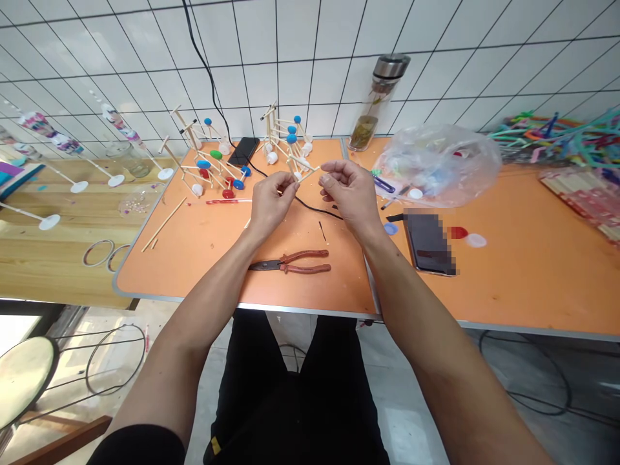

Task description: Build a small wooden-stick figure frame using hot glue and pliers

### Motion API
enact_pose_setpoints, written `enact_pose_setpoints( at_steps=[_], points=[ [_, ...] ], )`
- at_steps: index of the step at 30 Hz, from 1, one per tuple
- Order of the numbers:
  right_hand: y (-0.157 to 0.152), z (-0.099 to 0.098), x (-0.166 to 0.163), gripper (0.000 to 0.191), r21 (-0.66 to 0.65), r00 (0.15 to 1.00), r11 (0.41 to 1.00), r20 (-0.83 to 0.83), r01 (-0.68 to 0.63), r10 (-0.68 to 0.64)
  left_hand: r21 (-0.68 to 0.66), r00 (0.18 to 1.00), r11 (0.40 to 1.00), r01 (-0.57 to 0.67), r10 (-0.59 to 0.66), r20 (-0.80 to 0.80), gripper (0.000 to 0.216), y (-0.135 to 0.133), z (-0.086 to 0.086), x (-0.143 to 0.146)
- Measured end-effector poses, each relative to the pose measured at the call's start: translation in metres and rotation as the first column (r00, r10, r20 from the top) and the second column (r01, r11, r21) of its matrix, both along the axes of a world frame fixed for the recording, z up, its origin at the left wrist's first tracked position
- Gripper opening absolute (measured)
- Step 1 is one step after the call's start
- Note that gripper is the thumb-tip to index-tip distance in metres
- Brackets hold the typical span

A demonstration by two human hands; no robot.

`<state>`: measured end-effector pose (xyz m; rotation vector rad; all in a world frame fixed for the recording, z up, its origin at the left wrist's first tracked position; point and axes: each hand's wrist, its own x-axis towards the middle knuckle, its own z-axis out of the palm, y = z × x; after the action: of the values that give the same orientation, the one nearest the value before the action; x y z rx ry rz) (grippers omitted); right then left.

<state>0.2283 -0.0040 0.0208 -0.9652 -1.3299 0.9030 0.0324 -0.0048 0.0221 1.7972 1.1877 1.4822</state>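
Note:
My left hand (270, 201) and my right hand (349, 191) are raised above the orange table (194, 258), fingers pinched. Between them runs a thin wooden stick (306, 174); the left fingertips pinch its near end, the right fingertips close beside its far end. Just behind the hands stand two stick frames with blue, red, green and white caps (213, 165), (289, 145). Red-handled pliers (295, 261) lie on the table under my wrists.
A black phone (243, 150) with a black cable (310, 206) lies at the back. A second phone (429, 243), a clear plastic bag (436, 165), loose caps and a glass bottle (378, 103) sit right. Coloured straws (557, 135) lie far right. Loose sticks (165, 223) lie left.

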Motion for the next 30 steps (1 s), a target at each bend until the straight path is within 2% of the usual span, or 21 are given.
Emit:
enact_pose_setpoints(
  at_steps=[5, 9, 18, 22, 25, 27, 30],
  points=[
    [-0.002, 0.005, 0.000, 0.055, 0.012, 0.998, 0.998, 0.022, -0.054, 0.054, -0.097, 0.990, 0.989, 0.107, -0.097, 0.100, 0.018, 0.006, -0.004, 0.002],
    [-0.003, 0.005, -0.002, 0.056, -0.011, 0.996, 0.996, 0.025, -0.086, 0.086, -0.164, 0.973, 0.968, 0.188, -0.161, 0.168, 0.020, 0.010, -0.006, 0.002],
    [-0.006, 0.000, -0.011, 0.060, -0.028, 0.989, 0.989, -0.003, -0.148, 0.148, -0.141, 0.957, 0.956, 0.258, -0.233, 0.174, 0.030, 0.009, -0.007, 0.006],
    [-0.009, 0.004, -0.012, 0.051, -0.073, 0.990, 0.989, -0.067, -0.131, 0.126, -0.156, 0.951, 0.949, 0.274, -0.243, 0.193, 0.028, 0.004, -0.001, 0.009],
    [-0.010, 0.008, -0.012, 0.043, -0.150, 0.981, 0.978, -0.150, -0.142, 0.119, -0.188, 0.945, 0.940, 0.284, -0.240, 0.223, 0.015, -0.001, 0.005, 0.010],
    [-0.011, 0.010, -0.011, 0.039, -0.198, 0.965, 0.964, -0.227, -0.180, 0.133, -0.218, 0.942, 0.935, 0.281, -0.225, 0.248, 0.009, -0.003, 0.008, 0.009],
    [-0.011, 0.013, -0.011, 0.033, -0.270, 0.920, 0.921, -0.347, -0.282, 0.180, -0.264, 0.942, 0.932, 0.247, -0.167, 0.292, 0.015, -0.002, 0.009, 0.005]
  ],
)
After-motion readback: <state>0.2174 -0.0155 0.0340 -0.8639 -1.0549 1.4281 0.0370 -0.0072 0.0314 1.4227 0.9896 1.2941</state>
